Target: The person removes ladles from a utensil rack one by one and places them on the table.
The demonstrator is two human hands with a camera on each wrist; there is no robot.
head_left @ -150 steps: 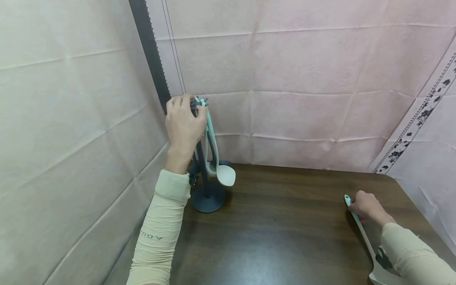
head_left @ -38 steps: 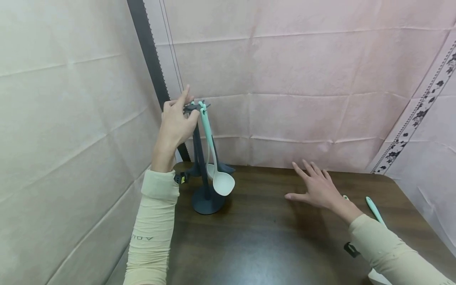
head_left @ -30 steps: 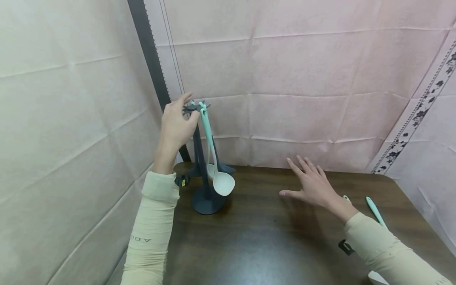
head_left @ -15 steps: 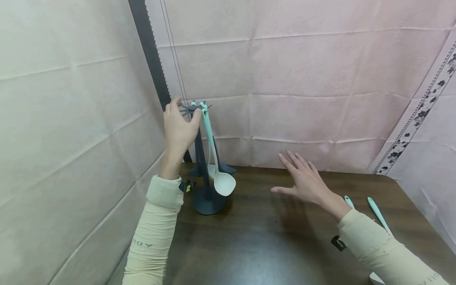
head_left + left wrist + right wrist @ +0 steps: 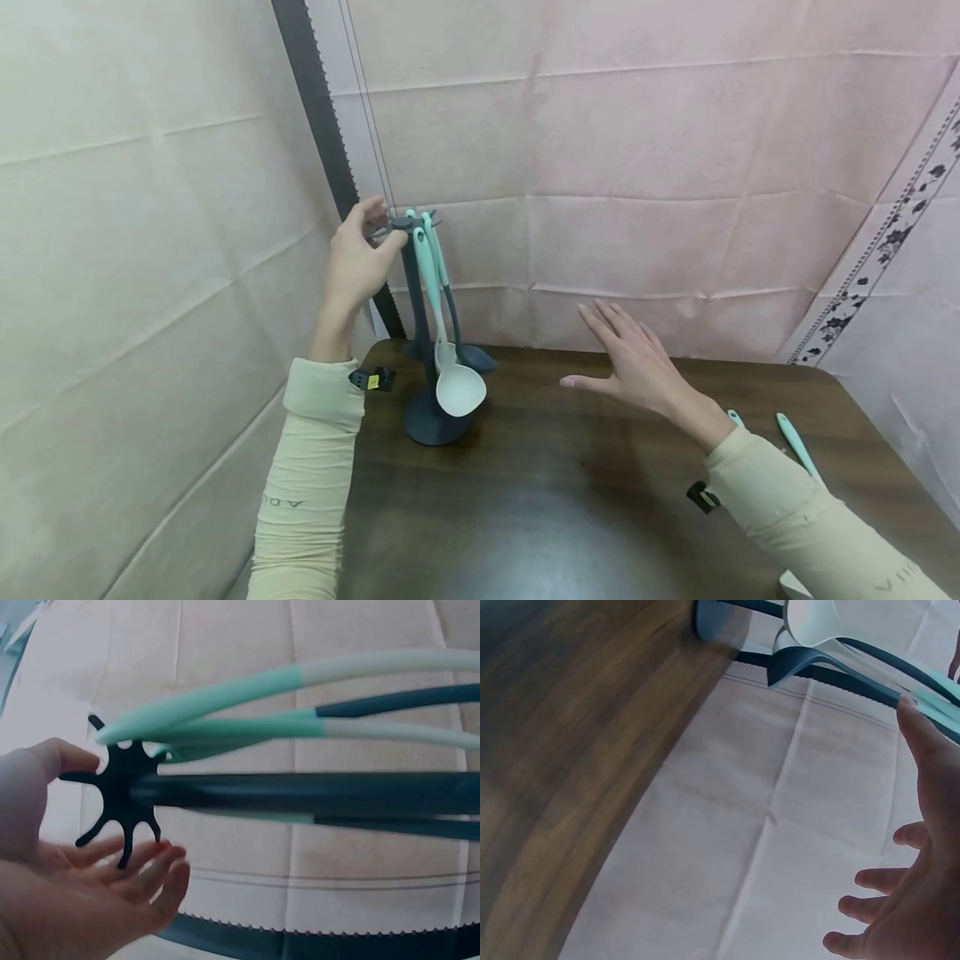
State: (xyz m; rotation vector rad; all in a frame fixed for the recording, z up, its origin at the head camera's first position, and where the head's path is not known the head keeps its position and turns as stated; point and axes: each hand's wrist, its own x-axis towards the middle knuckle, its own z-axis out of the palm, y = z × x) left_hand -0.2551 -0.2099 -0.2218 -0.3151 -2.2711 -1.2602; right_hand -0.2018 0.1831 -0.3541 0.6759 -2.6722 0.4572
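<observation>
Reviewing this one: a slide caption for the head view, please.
Left hand at the hooked top of a utensil stand bearing a mint-handled ladle and others; right hand spread over a table.

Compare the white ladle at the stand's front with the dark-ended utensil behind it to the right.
Colour: the white ladle is white at its lower end, the dark-ended utensil dark blue-grey. Shape: the white ladle ends in a rounded bowl; the dark-ended utensil looks flatter. Pose: in the head view, the white ladle's end hangs lower than the dark-ended utensil's. Both hang from the stand and are mint green towards the top.
</observation>
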